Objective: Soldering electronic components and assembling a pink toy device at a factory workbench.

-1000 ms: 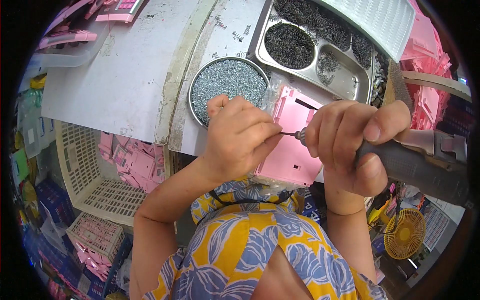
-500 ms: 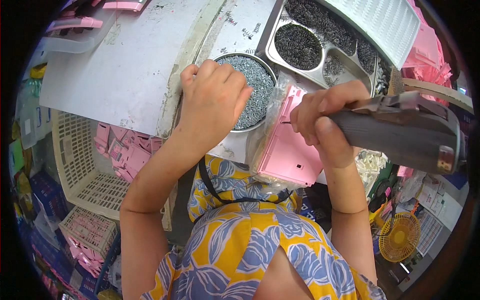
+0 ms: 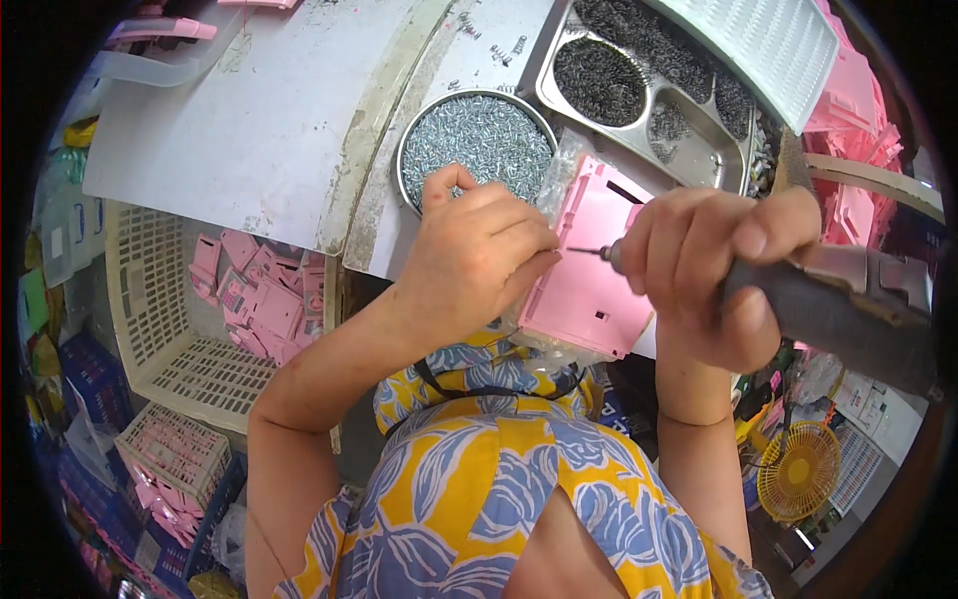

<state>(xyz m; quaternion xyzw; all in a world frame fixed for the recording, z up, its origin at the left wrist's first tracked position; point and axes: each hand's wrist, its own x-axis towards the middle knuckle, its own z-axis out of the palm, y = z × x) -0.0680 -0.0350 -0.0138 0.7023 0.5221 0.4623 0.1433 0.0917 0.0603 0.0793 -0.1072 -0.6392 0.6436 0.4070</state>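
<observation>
Pink panel (image 3: 589,299) mid-frame, clear plastic (image 3: 572,150) at its edges, long axis roughly up-down, top end leaning right; dark screwdriver (image 3: 838,314) lies across the frame over it, bit pointing left, right hand (image 3: 714,265) fingers curled firmly round its front end, probably to steady the tip. Left hand (image 3: 484,245) has thumb and index pinched nearly closed just beside the tip, can't tell if anything's between them. Screw bowl (image 3: 401,162) upper centre, spring tray (image 3: 707,165) upper right, likely kept near for easy reach.
</observation>
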